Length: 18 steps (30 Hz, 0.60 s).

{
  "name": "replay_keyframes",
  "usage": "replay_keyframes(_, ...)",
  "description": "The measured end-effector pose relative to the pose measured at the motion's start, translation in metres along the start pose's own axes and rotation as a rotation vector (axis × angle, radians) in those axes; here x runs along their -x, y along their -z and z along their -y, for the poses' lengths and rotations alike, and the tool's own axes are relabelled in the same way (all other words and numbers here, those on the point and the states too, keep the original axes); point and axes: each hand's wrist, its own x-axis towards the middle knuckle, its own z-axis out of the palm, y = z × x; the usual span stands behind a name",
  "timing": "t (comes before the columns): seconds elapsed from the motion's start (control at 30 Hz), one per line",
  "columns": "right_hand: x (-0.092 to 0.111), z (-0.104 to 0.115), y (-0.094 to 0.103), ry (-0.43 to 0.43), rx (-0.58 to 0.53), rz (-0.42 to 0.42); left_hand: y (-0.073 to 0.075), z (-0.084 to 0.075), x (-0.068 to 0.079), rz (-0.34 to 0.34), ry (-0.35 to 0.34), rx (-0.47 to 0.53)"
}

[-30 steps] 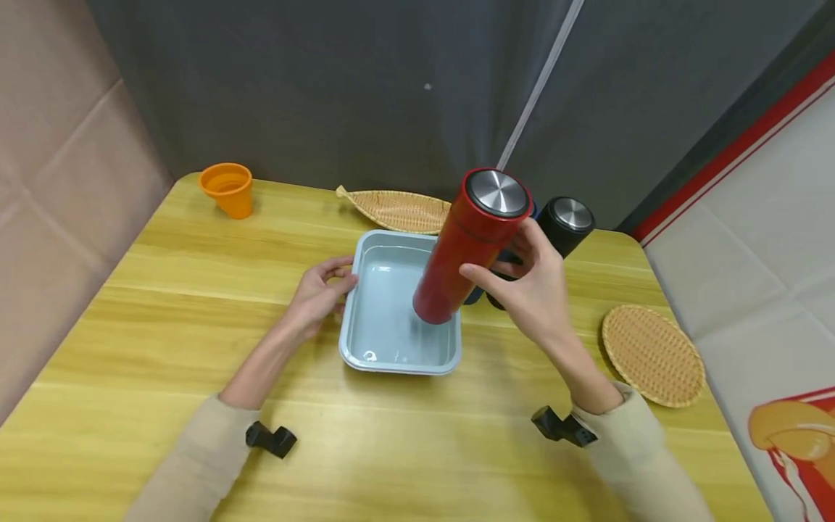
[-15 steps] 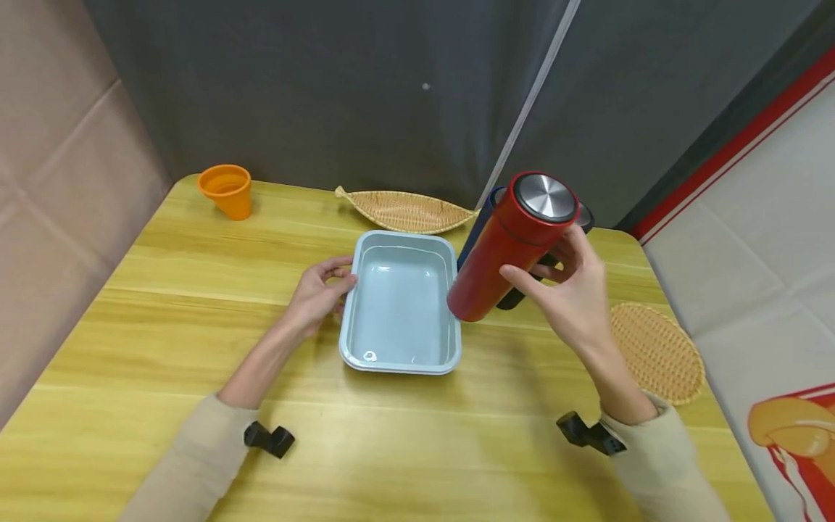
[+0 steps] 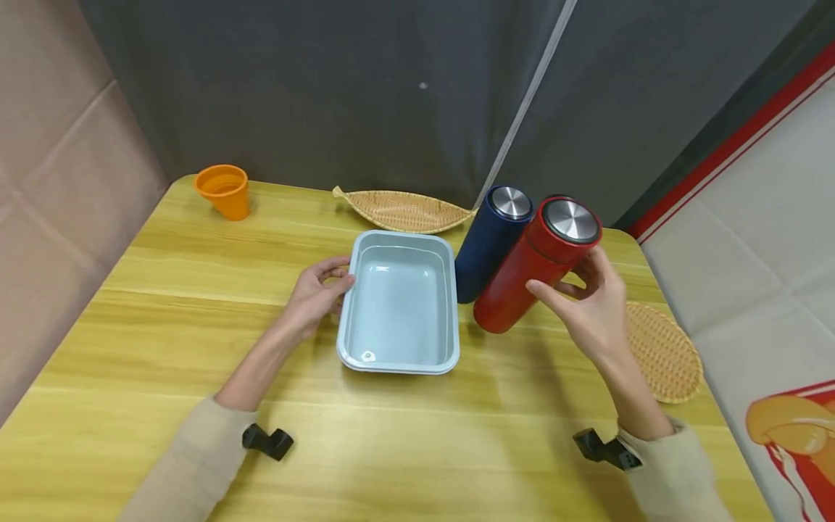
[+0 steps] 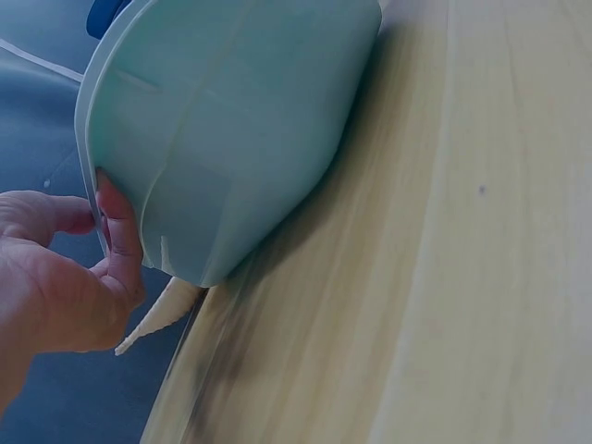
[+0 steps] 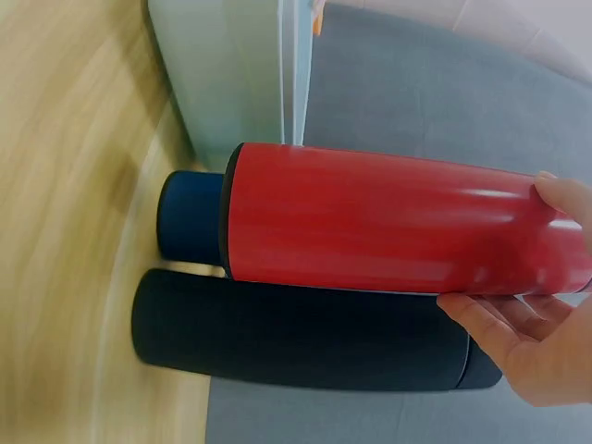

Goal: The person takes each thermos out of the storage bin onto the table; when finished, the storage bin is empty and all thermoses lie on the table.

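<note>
My right hand (image 3: 590,308) grips a red thermos (image 3: 522,279) near its silver-topped lid. In the right wrist view the base of the red thermos (image 5: 370,222) is off the table, in front of a blue thermos (image 5: 190,217) and beside a black thermos (image 5: 296,333). From the head, the blue thermos (image 3: 485,250) stands right of a light blue rectangular basin (image 3: 399,304), while the black one is mostly hidden behind the red. My left hand (image 3: 316,293) pinches the basin's left rim; the left wrist view shows thumb and fingers on the basin (image 4: 222,139). Nothing lies in the basin.
A boat-shaped wicker basket (image 3: 407,210) lies behind the basin. At the back left stands an orange cup (image 3: 225,192). An oval woven tray (image 3: 665,355) rests at the table's right edge. A grey curtain (image 3: 326,87) hangs behind the table (image 3: 391,449).
My right hand has carried the red thermos rightward from over the basin and lowered it beside the blue one, which now shows fully. My left hand has kept its hold on the basin rim.
</note>
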Motion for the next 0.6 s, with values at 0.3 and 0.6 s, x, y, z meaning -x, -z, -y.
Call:
replay_keyframes(0.3,0.007,-0.025,0.025,-0.044,-0.102,-0.054,0.000,0.002,0.002,-0.012,-0.006,0.016)
replay_keyframes(0.6,0.004,-0.053,0.061,-0.105,-0.015,-0.139,0.001,0.000,0.000,-0.004,0.000,0.011)
